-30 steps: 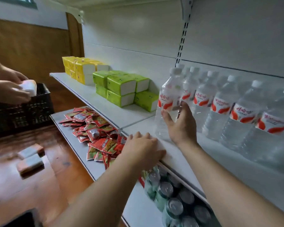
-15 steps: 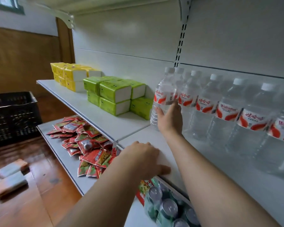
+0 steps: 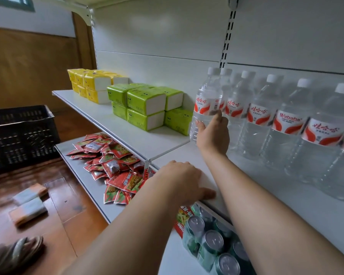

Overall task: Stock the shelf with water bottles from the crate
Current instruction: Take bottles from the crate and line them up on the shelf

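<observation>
A clear water bottle [image 3: 207, 100] with a white cap and red-and-white label stands upright at the left end of a row of several like bottles [image 3: 290, 124] on the white shelf [image 3: 266, 187]. My right hand [image 3: 212, 135] grips its lower body from the front. My left hand [image 3: 182, 181] rests palm down on the shelf's front edge, fingers curled over the lip. A black plastic crate [image 3: 22, 135] stands on the floor at the left; its inside is hidden.
Green tissue packs [image 3: 145, 106] and yellow tissue packs [image 3: 93, 84] sit on the same shelf level to the left. Red snack packets [image 3: 111, 161] and green cans [image 3: 213, 241] fill the lower shelf. Two small packs [image 3: 28, 205] lie on the wooden floor.
My right hand has pushed the bottle back toward the rear wall, in line with the row. Another person's hands at the crate have left view. My left hand stays on the shelf edge.
</observation>
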